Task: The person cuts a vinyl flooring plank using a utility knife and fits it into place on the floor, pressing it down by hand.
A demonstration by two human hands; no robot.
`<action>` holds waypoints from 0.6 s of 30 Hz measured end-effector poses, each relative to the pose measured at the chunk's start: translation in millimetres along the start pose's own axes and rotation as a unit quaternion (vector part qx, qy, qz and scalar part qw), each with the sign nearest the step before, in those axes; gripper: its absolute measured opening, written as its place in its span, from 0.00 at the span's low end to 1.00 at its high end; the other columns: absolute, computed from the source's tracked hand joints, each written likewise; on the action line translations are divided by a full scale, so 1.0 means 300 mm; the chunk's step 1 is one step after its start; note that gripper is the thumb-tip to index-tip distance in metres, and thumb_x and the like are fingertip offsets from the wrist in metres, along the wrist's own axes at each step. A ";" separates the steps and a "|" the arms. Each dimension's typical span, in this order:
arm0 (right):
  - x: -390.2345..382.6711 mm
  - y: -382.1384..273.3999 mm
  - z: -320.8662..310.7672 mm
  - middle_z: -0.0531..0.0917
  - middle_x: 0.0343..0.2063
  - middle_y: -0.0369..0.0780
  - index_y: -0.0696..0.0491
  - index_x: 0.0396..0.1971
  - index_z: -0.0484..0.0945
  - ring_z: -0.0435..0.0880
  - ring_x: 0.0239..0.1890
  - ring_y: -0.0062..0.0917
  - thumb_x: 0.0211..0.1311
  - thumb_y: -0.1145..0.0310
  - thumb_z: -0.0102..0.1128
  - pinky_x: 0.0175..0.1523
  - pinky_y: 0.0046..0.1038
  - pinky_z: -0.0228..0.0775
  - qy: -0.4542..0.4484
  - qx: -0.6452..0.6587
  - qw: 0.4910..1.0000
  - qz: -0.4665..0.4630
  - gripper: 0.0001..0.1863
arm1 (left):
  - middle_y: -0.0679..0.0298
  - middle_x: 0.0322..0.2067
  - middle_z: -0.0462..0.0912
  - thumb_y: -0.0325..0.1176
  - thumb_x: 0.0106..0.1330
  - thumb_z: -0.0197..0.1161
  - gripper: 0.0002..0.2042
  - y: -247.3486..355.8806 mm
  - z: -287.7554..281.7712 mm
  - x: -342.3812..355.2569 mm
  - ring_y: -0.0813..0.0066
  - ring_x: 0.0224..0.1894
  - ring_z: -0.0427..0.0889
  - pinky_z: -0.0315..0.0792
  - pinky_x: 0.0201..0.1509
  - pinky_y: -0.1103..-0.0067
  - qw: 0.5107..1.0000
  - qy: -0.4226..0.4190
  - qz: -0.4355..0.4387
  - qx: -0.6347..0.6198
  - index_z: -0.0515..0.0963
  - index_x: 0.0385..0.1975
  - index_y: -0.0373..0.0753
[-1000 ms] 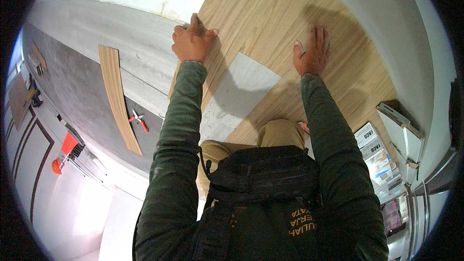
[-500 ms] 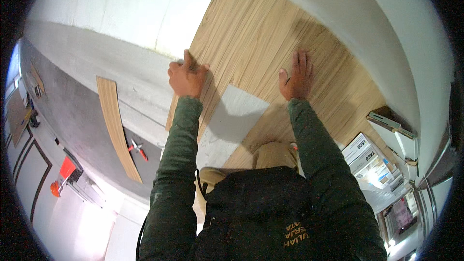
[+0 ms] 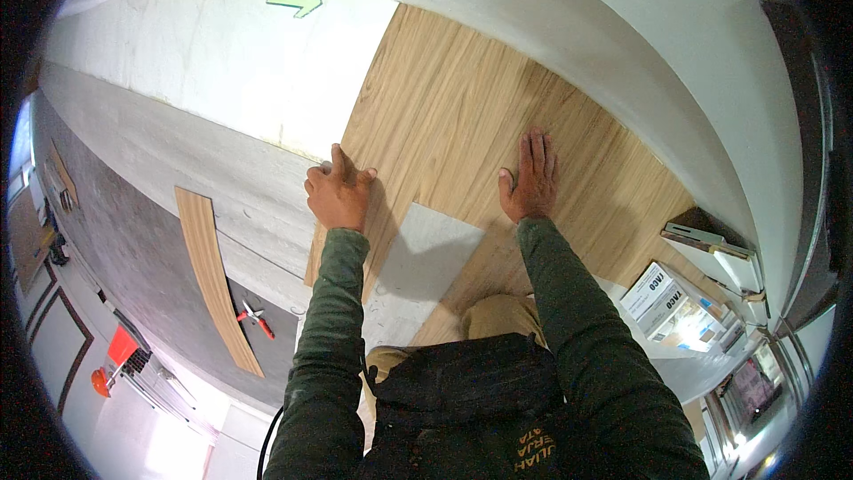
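Note:
Wood-look planks (image 3: pixel 444 80) cover part of the surface in front of me, beside a bare white area (image 3: pixel 222 62). My left hand (image 3: pixel 339 191) rests at the planks' left edge, its index finger stretched forward, the thumb out and the other fingers bent. My right hand (image 3: pixel 530 178) lies flat on the planks, fingers extended and slightly apart. A pale grey patch (image 3: pixel 426 249) shows between my arms, framed by planks. A loose plank (image 3: pixel 209 276) lies to the left on grey ground, and red-handled pliers (image 3: pixel 258 323) rest beside it.
A curved pale wall (image 3: pixel 640 80) borders the planks. Labelled white boxes (image 3: pixel 657 302) and propped boards (image 3: pixel 715 249) are at the right. An orange helmet (image 3: pixel 100 382) shows far left. A green arrow marker (image 3: pixel 293 0) is at the top of the white area.
The view has shifted, so planks, pliers and both hands sit lower in the picture, and more wall and the whole green arrow show. My hands stay at much the same places on the planks.

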State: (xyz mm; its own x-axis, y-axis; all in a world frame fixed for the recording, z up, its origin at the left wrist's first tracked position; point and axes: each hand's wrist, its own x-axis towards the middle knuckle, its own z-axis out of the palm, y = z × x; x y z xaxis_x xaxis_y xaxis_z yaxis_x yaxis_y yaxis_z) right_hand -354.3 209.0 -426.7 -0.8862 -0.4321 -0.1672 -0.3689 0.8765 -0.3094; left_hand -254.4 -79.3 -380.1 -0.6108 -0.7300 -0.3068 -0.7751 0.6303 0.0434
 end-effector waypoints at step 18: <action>-0.004 0.013 -0.002 0.54 0.70 0.45 0.54 0.68 0.54 0.49 0.73 0.45 0.57 0.60 0.60 0.73 0.49 0.41 -0.008 0.011 1.000 0.008 0.40 | 0.56 0.48 0.71 0.53 0.49 0.73 0.37 0.023 -0.008 -0.025 0.55 0.51 0.72 0.70 0.47 0.55 0.999 -0.014 -0.034 0.022 0.69 0.63 0.58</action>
State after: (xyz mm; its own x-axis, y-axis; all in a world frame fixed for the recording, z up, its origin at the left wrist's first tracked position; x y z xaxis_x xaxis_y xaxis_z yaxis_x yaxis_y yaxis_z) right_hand -354.8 213.2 -427.0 -0.8876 -0.4209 -0.1873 -0.3475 0.8786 -0.3276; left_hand -255.5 -70.2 -375.3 -0.5517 -0.7646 -0.3333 -0.8065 0.5909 -0.0206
